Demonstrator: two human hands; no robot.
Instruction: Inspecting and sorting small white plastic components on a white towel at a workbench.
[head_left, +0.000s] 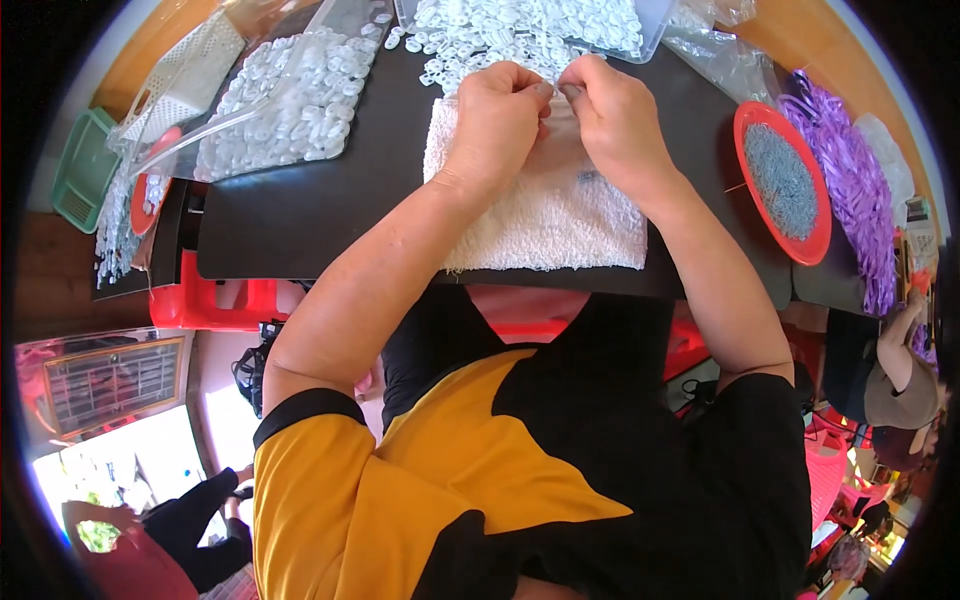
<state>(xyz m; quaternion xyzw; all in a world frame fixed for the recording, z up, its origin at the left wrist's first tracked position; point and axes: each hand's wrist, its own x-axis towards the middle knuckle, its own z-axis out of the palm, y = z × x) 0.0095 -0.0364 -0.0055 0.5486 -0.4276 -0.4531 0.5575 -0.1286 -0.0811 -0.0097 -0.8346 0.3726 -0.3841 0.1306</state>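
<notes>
Above the far part of a white towel [545, 235], my two hands come almost together at the fingertips. My left hand [500, 118] is closed in a pinch, thumb against the forefinger. Facing it, my right hand [622, 122] pinches in the same way. Whatever lies between the fingertips is too small and too covered to make out. Just beyond the hands, small white oval ring-like plastic pieces [450, 68] lie loose on the dark table [285, 222].
A clear bin [655, 30] holds more white pieces. At left, clear plastic [345, 145] holds glossy white ovals near a green basket [80, 175]. A red plate [742, 125] of thin grey-blue pieces and purple strips [850, 180] lie right. Other people are at both sides.
</notes>
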